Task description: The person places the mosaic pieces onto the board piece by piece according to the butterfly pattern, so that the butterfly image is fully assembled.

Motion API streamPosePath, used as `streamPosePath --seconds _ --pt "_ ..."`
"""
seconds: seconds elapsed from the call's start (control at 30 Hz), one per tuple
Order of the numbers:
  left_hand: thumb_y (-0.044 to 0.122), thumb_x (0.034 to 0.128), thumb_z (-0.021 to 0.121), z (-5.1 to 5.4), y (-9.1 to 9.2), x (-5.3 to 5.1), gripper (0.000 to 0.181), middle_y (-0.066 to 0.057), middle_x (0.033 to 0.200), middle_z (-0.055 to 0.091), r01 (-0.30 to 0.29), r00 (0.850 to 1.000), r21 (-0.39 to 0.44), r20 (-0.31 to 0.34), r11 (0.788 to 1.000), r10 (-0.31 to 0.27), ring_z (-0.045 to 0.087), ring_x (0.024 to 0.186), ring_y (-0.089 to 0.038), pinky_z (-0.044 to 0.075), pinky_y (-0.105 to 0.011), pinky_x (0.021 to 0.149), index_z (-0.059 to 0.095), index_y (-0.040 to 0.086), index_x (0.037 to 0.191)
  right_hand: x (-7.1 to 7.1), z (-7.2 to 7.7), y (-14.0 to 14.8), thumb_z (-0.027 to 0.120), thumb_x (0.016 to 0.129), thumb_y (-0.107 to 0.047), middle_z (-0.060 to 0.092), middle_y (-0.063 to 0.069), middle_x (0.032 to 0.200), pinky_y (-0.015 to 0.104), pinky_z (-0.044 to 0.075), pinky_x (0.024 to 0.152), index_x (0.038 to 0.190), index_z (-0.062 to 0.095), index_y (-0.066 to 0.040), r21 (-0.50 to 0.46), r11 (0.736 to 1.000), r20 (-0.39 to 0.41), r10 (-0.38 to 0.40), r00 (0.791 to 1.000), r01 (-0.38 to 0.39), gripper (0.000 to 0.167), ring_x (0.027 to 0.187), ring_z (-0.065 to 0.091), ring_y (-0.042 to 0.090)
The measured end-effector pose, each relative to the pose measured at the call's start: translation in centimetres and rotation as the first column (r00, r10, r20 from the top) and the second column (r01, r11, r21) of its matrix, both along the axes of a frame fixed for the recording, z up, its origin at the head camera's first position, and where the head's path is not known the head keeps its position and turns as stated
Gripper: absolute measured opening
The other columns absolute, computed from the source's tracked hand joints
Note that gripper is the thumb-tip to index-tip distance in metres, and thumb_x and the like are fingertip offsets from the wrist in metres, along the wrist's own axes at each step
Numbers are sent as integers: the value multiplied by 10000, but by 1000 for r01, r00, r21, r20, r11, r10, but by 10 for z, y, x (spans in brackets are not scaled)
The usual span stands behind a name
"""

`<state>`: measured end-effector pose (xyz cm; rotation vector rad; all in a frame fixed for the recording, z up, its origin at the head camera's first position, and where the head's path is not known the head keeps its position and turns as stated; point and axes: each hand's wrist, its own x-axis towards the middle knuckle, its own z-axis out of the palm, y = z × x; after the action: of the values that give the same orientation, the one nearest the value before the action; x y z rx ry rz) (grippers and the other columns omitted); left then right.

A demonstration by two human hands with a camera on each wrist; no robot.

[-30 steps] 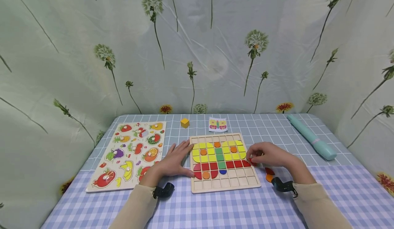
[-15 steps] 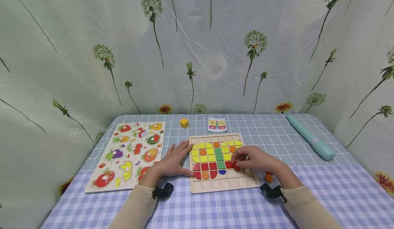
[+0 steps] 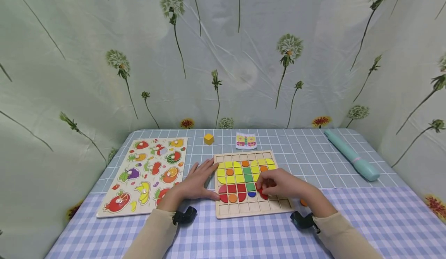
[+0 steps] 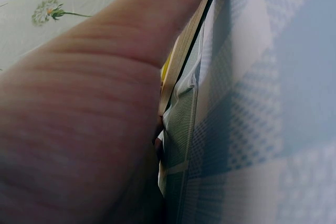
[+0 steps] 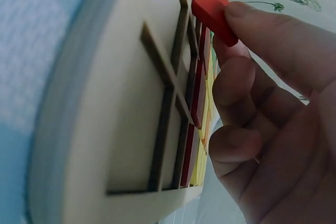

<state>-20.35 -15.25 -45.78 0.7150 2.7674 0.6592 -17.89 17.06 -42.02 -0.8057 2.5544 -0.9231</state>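
Note:
A wooden grid board (image 3: 254, 210) holds flat yellow, green, red, orange and blue pieces in its cells. Over its lower right part my right hand (image 3: 283, 183) pinches a red piece with one rounded end (image 5: 215, 17) between thumb and forefinger. In the right wrist view the piece is tilted just above the grid, near the blue piece. My left hand (image 3: 196, 183) lies spread at the board's left edge, its fingertips and thumb touching the frame. The left wrist view shows mostly the hand (image 4: 94, 93) and a sliver of the board's side.
A fruit knob puzzle (image 3: 139, 177) lies to the left. Behind the board are a yellow cube (image 3: 208, 139) and a small butterfly picture card (image 3: 246, 141). An orange round piece (image 3: 303, 202) sits by the right forearm. A rolled teal item (image 3: 352, 156) lies far right.
My right hand has moved left from the board's right edge to above the row beside the blue piece, carrying the red piece. The left hand has stayed in place.

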Motion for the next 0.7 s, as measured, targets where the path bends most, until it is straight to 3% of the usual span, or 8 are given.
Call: streamPosePath --seconds 0.27,0.7 --pt "637 696 811 0 0 1 1146 -35 1694 165 -2 1000 -3 -6 1000 2 82 1584 -263 1 -564 1272 263 188 1597 0 -3 -1 761 868 -120 584 -88 806 189 471 643 901 699 -222 33 998 -39 57 998 -55 124 728 521 50" --pt "629 702 810 2 0 1 1141 -42 1694 165 2 1000 -2 -2 1000 -2 81 1584 -269 3 -567 1271 262 181 1597 0 -3 -4 816 833 -211 577 -105 829 203 468 666 832 676 -283 122 992 -65 2 998 6 157 762 536 90"
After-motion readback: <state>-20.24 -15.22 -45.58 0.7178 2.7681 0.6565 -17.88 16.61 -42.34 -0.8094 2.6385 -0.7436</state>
